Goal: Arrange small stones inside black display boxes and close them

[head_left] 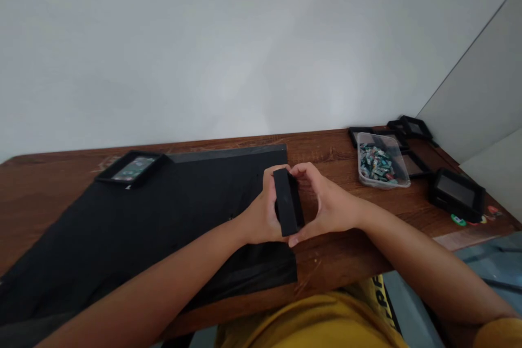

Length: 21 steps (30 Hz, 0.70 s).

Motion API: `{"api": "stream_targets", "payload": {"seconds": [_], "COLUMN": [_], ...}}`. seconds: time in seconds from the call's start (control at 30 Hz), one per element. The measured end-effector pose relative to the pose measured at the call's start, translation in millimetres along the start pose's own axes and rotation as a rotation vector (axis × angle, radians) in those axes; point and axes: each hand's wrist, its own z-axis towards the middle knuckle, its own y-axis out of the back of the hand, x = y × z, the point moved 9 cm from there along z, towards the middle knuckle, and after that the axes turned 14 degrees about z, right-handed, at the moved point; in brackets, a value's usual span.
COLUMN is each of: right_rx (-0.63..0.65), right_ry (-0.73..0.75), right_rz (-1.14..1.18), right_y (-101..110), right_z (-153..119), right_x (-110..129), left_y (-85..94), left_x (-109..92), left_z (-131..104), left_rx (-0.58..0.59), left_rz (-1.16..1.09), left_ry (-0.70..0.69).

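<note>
A black box-like frame [289, 204] stands on its edge between my two hands, above the right edge of a black mat [196, 201]. Fingers of my left hand [263, 215] wrap round its left side and hold it. My right hand [326, 204] is curved on the other side, its thumb and fingertips touching the frame's top and bottom ends. The face of the frame is turned away from view.
On the mat's back left lies a black frame [132, 168] with a colourful picture. A clear plastic tub [382, 160] of small wrapped pieces stands at the right, near several black frames. Another black frame [457, 193] sits by small coloured items [458, 220].
</note>
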Motion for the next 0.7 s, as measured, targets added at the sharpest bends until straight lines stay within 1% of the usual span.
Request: {"api": "stream_targets", "payload": {"seconds": [0.13, 0.23, 0.3, 0.4, 0.5, 0.6, 0.7], "right_rx": [-0.015, -0.013, 0.001, 0.010, 0.024, 0.052, 0.069], "right_ry": [0.028, 0.083, 0.119, 0.123, 0.147, 0.188, 0.212], "right_rz": [-0.105, -0.187, -0.251, -0.375, -0.461, -0.472, -0.473], "right_y": [2, 3, 4, 5, 5, 2, -1], "right_z": [-1, -1, -1, -1, -2, -4, -4], "right_x": [5, 7, 6, 2, 2, 7, 10], "left_y": [4.5, 4.8, 6.5, 9.7, 10.8, 16.9, 17.7], "left_x": [-3, -3, -4, -8, -19, -35, -39], "left_z": [0, 0, 0, -1, 0, 2, 4], "left_rx": [-0.051, -0.055, -0.067, -0.073, -0.055, -0.138, -0.193], "left_rz": [0.002, -0.004, 0.003, 0.041, 0.130, 0.220, 0.250], "left_ry": [-0.033, -0.059, -0.092, -0.132, -0.175, -0.251, -0.275]}}
